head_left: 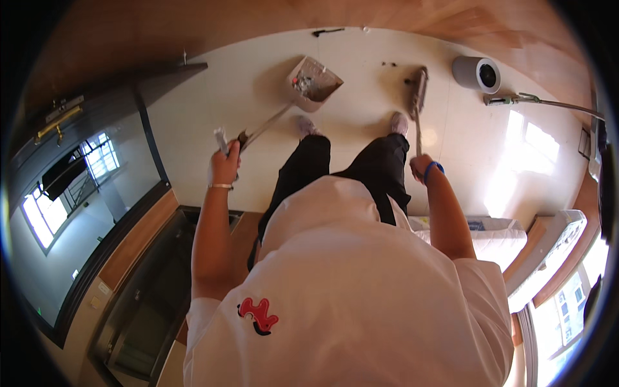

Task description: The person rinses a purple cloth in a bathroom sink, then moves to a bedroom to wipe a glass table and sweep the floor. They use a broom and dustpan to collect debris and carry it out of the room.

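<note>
- My left hand (224,164) was clenched on the long handle of the dustpan (314,80), which sat on the pale floor (245,97) ahead of my feet.
- My right hand (422,166) was clamped round the broom (418,90); I judged short strokes toward a flat-lying pan lip best.

Pale floor (245,84) lies open at 12 o'clock, between the dustpan (314,79) and the broom head (419,90), with the person's 2 shoes just below that gap. At 1 o'clock a grey cylinder (476,73) and a long pole (548,102) block the way. A dark glass partition (97,187) closes 9 o'clock; the bed (496,238) fills 4 o'clock.
</note>
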Action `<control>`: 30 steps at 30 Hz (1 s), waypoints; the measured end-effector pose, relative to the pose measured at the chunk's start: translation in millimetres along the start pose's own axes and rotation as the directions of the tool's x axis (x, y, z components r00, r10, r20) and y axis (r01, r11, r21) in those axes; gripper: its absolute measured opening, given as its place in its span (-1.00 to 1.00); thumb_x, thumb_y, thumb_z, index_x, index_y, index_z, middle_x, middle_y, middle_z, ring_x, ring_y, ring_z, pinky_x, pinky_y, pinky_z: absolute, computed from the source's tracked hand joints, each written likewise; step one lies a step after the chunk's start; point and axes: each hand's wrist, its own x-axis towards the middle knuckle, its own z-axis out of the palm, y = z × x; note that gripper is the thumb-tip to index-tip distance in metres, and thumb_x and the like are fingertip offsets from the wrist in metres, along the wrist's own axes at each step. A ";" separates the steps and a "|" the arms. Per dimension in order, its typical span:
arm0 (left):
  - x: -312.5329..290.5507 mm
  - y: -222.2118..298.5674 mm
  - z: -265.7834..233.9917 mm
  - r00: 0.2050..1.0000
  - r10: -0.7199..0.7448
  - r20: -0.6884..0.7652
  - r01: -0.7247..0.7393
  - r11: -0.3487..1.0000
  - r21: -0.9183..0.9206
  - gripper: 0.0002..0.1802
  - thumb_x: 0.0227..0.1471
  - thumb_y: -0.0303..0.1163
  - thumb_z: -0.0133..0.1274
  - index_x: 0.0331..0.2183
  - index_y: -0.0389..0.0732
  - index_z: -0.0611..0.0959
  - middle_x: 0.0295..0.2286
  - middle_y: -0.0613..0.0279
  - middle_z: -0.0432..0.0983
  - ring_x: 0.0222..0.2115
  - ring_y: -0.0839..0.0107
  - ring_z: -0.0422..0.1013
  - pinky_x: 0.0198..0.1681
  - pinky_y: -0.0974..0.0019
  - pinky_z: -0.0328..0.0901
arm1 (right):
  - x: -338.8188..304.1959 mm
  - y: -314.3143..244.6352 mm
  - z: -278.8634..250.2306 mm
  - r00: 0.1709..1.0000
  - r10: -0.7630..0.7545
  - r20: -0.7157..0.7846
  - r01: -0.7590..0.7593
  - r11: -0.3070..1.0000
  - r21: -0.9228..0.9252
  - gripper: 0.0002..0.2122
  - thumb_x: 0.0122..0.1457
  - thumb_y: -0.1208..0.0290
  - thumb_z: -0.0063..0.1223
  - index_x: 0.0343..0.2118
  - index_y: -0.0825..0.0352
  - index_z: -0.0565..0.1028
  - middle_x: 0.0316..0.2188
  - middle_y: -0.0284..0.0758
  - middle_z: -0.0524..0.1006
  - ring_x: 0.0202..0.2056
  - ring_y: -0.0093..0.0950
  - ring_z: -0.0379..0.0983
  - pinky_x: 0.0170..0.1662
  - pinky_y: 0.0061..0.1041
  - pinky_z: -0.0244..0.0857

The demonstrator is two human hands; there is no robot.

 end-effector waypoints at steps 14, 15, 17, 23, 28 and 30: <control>71.1 -28.0 -66.8 0.995 0.026 0.097 -0.064 0.910 0.409 -0.59 0.03 0.09 -0.17 -0.26 0.09 0.61 -0.45 0.06 0.53 -0.40 0.04 0.45 -0.40 0.13 0.33 | -66.7 -65.6 112.5 0.996 -0.021 -0.084 0.045 0.954 0.297 -0.91 0.02 0.41 -0.02 -0.51 0.29 0.43 -0.76 -0.45 0.31 -0.78 -0.61 0.19 -0.74 -0.59 0.05; 68.0 -31.9 -67.3 0.994 0.022 0.110 -0.063 0.922 0.383 -0.59 0.03 0.09 -0.17 -0.26 0.08 0.61 -0.45 0.05 0.53 -0.40 0.04 0.45 -0.40 0.12 0.33 | -55.1 -73.4 107.3 0.985 -0.037 -0.167 0.057 0.992 0.113 -0.90 0.02 0.41 -0.03 -0.52 0.31 0.44 -0.75 -0.41 0.33 -0.76 -0.58 0.24 -0.72 -0.55 0.10; 59.8 -21.6 -68.5 0.995 -0.017 0.097 -0.021 0.924 0.381 -0.58 0.03 0.08 -0.16 -0.26 0.07 0.61 -0.45 0.03 0.52 -0.40 0.01 0.44 -0.40 0.10 0.33 | -25.3 -97.6 98.5 0.948 -0.084 -0.306 -0.002 0.963 -0.268 -0.88 0.02 0.41 -0.06 -0.52 0.33 0.46 -0.73 -0.35 0.38 -0.73 -0.51 0.34 -0.69 -0.48 0.19; 51.2 -28.0 -49.6 0.996 -0.067 0.058 0.045 0.944 0.326 -0.55 0.03 0.06 -0.15 -0.29 -0.07 0.61 -0.46 -0.04 0.51 -0.40 -0.03 0.43 -0.38 0.06 0.33 | 36.1 -141.9 109.5 0.987 -0.157 -0.042 0.031 0.440 -0.898 -0.82 0.01 0.47 -0.16 -0.55 0.46 0.45 -0.69 -0.18 0.46 -0.67 -0.37 0.42 -0.59 -0.38 0.30; 38.1 -19.3 -38.8 0.995 -0.075 -0.064 0.093 0.930 0.357 -0.54 0.02 0.07 -0.14 -0.35 -0.09 0.63 -0.50 -0.04 0.51 -0.43 -0.03 0.44 -0.39 0.02 0.33 | -17.1 -128.3 116.7 0.975 -0.108 -0.194 -0.040 0.775 -0.630 -0.80 0.06 0.37 -0.13 -0.61 0.36 0.39 -0.79 -0.34 0.35 -0.83 -0.46 0.24 -0.77 -0.45 0.12; 39.5 -23.4 -37.5 0.991 -0.111 -0.078 0.132 0.921 0.366 -0.54 0.02 0.07 -0.14 -0.36 -0.09 0.64 -0.50 -0.04 0.51 -0.44 -0.04 0.44 -0.40 0.02 0.33 | 4.5 -95.7 66.3 0.933 -0.355 -0.060 0.232 0.719 -0.655 -0.83 0.05 0.36 -0.13 -0.57 0.33 0.40 -0.79 -0.37 0.33 -0.84 -0.50 0.20 -0.78 -0.49 0.10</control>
